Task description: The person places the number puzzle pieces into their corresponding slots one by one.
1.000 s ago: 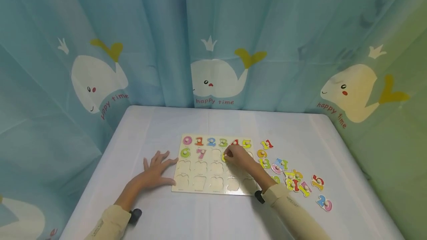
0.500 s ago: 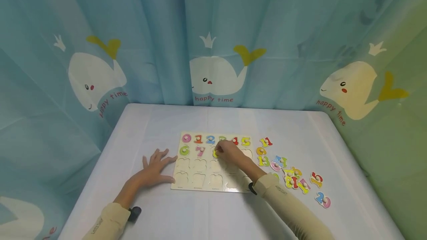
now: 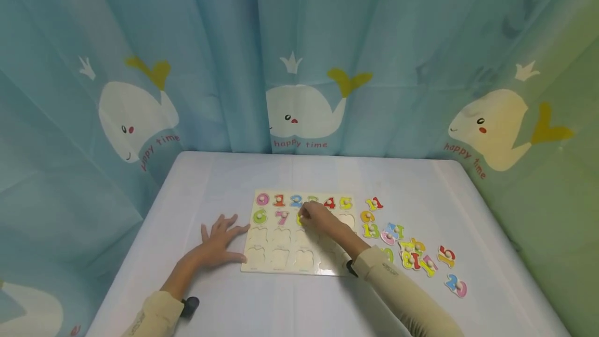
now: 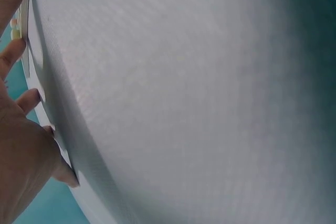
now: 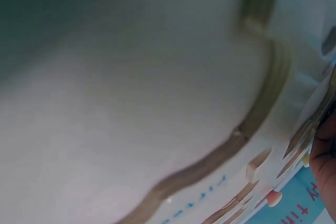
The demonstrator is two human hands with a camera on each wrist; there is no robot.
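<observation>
The wooden number puzzle board (image 3: 287, 269) lies on the white table, with pegged pieces 0 to 7 set in its upper rows. My right hand (image 3: 323, 220) pinches a yellow number piece (image 3: 300, 219) at the recess just right of the pink 7 (image 3: 282, 217). Those fingers cover most of the piece, so whether it sits flush cannot be told. With fingers spread, my left hand (image 3: 217, 243) touches the board's left edge by thumb and index finger. In the right wrist view, part of the right hand (image 5: 324, 166) shows beside the board's cut-out recesses.
Right of the board lies a loose scatter of number pieces, among them an 11 (image 3: 374, 203), a 13 (image 3: 371, 230), a 15 (image 3: 446, 256) and a 20 (image 3: 456, 285). Some overlap in a pile (image 3: 412, 254). A whale-print curtain (image 3: 224, 66) hangs round the table (image 3: 224, 176).
My right hand has moved left along the second row, carrying the yellow piece to the recess beside the 7. My left hand has stayed at the board's edge.
</observation>
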